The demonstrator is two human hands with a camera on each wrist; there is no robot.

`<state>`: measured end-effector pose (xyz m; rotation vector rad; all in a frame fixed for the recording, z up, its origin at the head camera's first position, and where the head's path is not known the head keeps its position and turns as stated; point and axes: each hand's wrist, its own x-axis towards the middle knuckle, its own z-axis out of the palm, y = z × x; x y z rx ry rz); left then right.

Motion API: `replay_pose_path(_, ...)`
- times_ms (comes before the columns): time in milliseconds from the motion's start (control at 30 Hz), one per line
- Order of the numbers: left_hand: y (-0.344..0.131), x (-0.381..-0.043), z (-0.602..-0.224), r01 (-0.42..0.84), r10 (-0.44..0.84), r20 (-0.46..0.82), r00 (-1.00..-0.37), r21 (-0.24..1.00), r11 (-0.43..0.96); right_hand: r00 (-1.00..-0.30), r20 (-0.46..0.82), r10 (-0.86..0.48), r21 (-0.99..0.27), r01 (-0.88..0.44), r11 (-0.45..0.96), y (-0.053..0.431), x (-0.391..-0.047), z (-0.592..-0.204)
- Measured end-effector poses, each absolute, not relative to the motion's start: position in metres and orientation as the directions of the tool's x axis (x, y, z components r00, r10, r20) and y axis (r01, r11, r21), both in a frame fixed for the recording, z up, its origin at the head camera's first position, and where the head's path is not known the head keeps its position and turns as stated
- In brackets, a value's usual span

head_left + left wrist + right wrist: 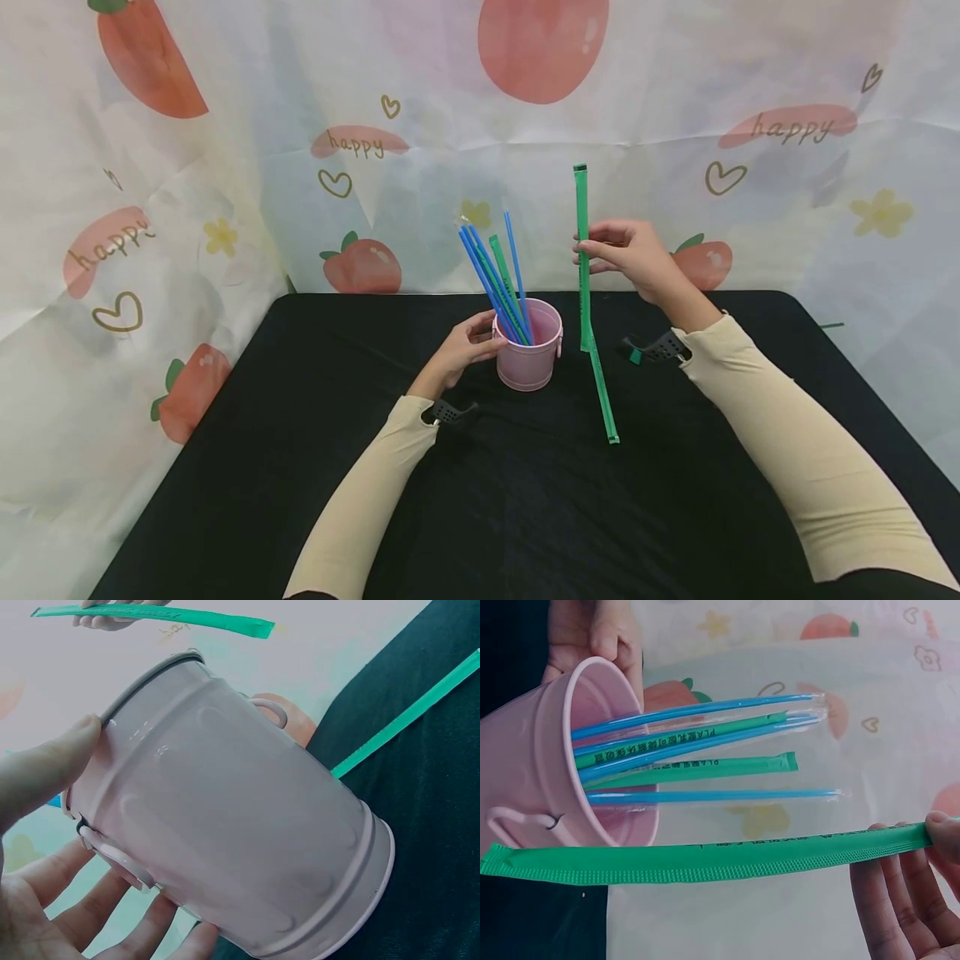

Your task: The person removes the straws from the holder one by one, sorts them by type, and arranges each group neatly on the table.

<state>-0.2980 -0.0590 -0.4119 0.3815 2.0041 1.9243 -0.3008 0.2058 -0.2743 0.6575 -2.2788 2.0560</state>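
A small pink bucket (526, 367) with side handles stands on the black table. Several thin blue straws (727, 796) in clear wrappers and some green paper-wrapped straws (742, 765) lean in it. My left hand (467, 346) holds the bucket at its left side, thumb near the rim and fingers below the handle (124, 862). To the right of the bucket, my right hand (626, 252) pinches a green wrapped straw (582, 287) upright above the table. Another green wrapped straw (604, 396) lies on the table beneath it, its far end hidden by the held one.
The black table (525, 517) reaches back to a white cloth (450, 75) printed with fruit, hearts and "happy". Dark wrist straps (660, 347) sit at both cuffs. A thin green piece (831, 325) shows beyond the table's right edge.
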Motion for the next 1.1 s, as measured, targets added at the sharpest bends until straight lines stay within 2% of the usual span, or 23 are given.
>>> replay_pose_path(233,-0.059,-0.298,-0.41,-0.049,0.414,-0.066,-0.908,0.997,0.053,-0.919,0.269,-0.288,-0.952,-0.299,0.063,0.216,-0.297,-0.279)
replay_pose_path(467,-0.059,-0.297,-0.409,-0.05,0.416,-0.067,-0.907,0.997,0.052,-0.934,0.249,-0.255,-0.945,-0.292,0.148,0.225,-0.293,-0.285)
replay_pose_path(1100,-0.06,-0.298,-0.412,0.035,0.435,-0.003,-0.901,0.996,0.079,-0.95,0.185,-0.252,-0.949,-0.239,0.204,0.263,-0.281,-0.314)
